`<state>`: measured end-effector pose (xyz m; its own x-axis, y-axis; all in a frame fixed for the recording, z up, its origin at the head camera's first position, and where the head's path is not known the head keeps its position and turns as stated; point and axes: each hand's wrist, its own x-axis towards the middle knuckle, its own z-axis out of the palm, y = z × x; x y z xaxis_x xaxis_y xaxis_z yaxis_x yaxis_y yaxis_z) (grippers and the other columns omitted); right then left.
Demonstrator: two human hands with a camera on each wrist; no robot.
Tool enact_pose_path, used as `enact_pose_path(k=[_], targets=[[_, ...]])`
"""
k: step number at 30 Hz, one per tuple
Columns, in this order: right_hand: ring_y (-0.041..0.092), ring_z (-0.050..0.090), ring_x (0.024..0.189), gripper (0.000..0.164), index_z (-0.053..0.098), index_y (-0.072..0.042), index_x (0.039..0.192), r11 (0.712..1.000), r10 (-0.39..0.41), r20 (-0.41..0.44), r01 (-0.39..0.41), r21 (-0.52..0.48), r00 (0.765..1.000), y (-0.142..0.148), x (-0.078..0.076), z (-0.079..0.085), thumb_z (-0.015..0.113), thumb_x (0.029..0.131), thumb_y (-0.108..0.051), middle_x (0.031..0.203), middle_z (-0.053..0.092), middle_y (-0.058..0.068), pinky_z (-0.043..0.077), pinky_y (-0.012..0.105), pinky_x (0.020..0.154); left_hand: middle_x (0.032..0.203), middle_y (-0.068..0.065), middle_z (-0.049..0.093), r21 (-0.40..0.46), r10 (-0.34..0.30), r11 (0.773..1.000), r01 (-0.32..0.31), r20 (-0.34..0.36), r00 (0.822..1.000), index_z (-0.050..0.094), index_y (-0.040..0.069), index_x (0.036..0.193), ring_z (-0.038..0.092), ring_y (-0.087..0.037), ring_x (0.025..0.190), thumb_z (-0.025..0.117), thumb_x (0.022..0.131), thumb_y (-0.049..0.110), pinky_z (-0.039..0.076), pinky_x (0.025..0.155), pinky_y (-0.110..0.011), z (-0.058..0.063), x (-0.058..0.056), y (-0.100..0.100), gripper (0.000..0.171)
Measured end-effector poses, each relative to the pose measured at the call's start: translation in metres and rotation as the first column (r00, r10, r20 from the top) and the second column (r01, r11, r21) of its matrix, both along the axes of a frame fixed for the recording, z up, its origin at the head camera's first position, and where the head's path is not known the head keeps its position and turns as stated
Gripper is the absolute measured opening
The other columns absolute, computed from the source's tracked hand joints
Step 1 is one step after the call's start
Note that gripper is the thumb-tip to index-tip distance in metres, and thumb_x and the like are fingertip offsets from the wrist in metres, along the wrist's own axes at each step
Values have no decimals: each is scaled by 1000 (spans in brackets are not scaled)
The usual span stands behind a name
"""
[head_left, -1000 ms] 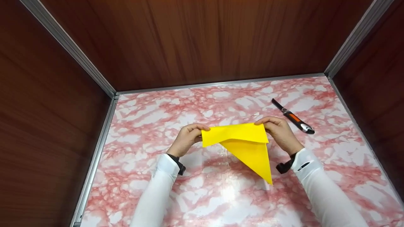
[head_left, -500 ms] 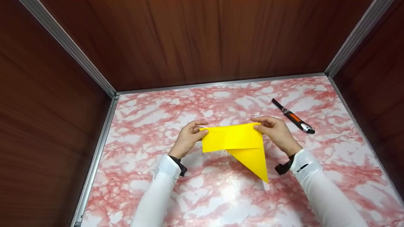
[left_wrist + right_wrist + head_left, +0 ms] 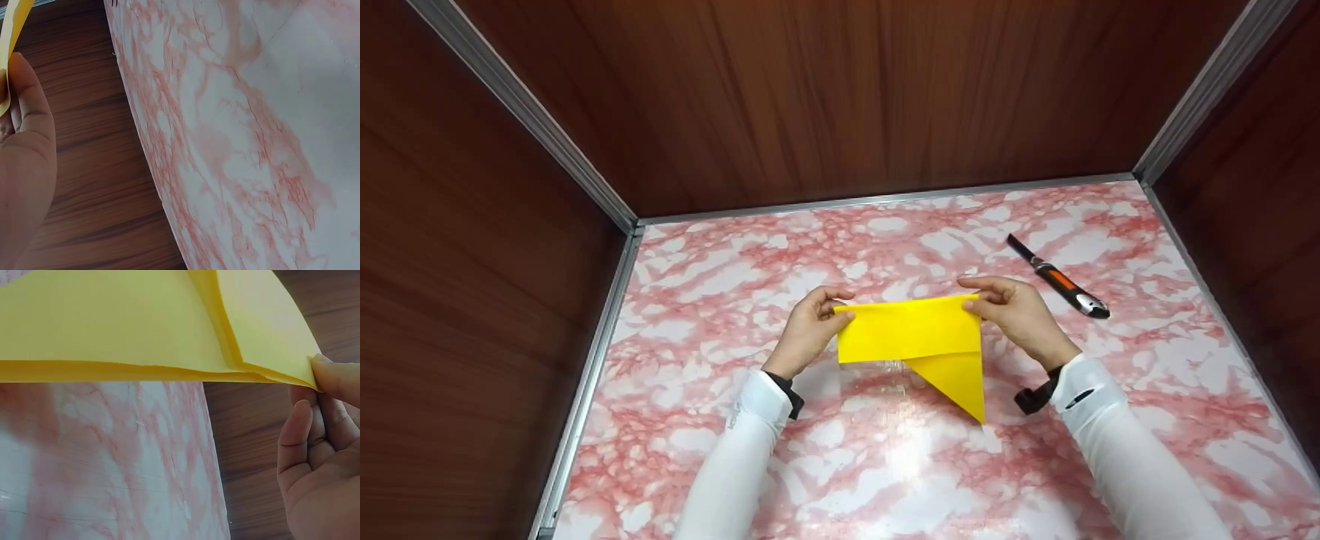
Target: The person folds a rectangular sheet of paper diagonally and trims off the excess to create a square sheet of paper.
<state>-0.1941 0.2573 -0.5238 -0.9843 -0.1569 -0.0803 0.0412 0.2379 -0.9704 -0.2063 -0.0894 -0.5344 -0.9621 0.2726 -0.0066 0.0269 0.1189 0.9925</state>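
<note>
A folded sheet of yellow paper [image 3: 907, 330] is held up between both hands, with a band folded across its top and a triangular point hanging at the lower right. My left hand [image 3: 804, 334] pinches its upper left corner, thumb in front and fingers behind. At the upper right corner my right hand [image 3: 1020, 319] pinches the sheet the same way. The right wrist view shows the layered folds of the yellow paper [image 3: 112, 320] running to the thumb and fingers. Only a strip of the paper [image 3: 17, 22] shows in the left wrist view, by the fingers.
A black and orange utility knife [image 3: 1061, 281] lies on the red-and-white marbled table [image 3: 720, 285], beyond the right hand. Dark wood-grain panels [image 3: 885, 97] with grey metal edging enclose the back and both sides.
Both thumbs have come round to the front of the paper. The folded band now hangs flatter and fuller, and the lower point has shifted slightly up and left. The knife has not moved.
</note>
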Motion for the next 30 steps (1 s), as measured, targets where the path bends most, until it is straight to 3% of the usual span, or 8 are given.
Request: enact_pose_path(k=[5,9,12,15,20,23,27,30], targets=[[27,70,97,51,67,-15,138,999,-7,4,7,43,1000,-2,0,2,78,93,-35,113,73,10,58,39,87,103,-7,73,-59,31,998,-33,-43,999,63,3,125,67,-23,91,68,99,10,54,81,-31,1,2,1,28],[25,71,97,49,67,-13,137,998,-23,-6,23,64,1000,-4,-1,1,77,94,-33,111,75,9,59,33,83,113,-3,70,-130,48,990,-58,-76,996,66,9,126,67,-20,96,67,101,12,56,83,-33,2,5,3,25],[24,71,97,46,69,-12,134,996,-34,-13,34,78,999,-5,-1,-1,77,94,-32,114,75,8,59,35,84,118,-1,68,-167,55,984,-69,-82,995,67,16,126,68,-19,98,65,102,14,57,84,-34,2,8,4,25],[24,73,95,41,72,-10,129,996,-44,-11,45,83,999,-6,-1,-3,77,94,-30,116,75,8,59,39,86,115,-2,68,-177,61,982,-72,-67,996,68,15,129,67,-19,97,65,102,13,57,83,-34,2,8,4,27],[27,74,90,36,74,-3,121,996,-56,-1,55,66,998,-8,-1,-5,76,95,-27,109,76,9,60,38,82,109,-4,71,-181,32,983,-39,-42,999,66,9,133,66,-21,92,65,101,12,55,82,-32,1,5,2,32],[27,74,88,31,74,-4,118,996,-63,-11,63,58,998,-8,-1,-8,75,96,-26,104,77,10,60,40,80,105,-3,71,-208,-8,978,2,-29,1000,66,11,135,64,-21,90,66,101,13,54,81,-30,2,4,0,34],[26,72,87,24,76,-8,115,994,-66,-54,70,82,996,-11,2,-9,73,97,-25,102,76,9,60,33,77,99,-2,67,-340,-82,938,73,-14,997,65,18,136,61,-20,88,66,100,16,51,76,-31,7,5,-4,36],[24,67,89,20,75,-11,113,990,-60,-86,71,122,994,-16,5,-8,73,97,-23,103,74,8,56,26,76,99,-1,64,-479,-156,868,129,-16,988,66,21,134,58,-19,87,64,98,17,49,73,-33,13,6,-4,36]])
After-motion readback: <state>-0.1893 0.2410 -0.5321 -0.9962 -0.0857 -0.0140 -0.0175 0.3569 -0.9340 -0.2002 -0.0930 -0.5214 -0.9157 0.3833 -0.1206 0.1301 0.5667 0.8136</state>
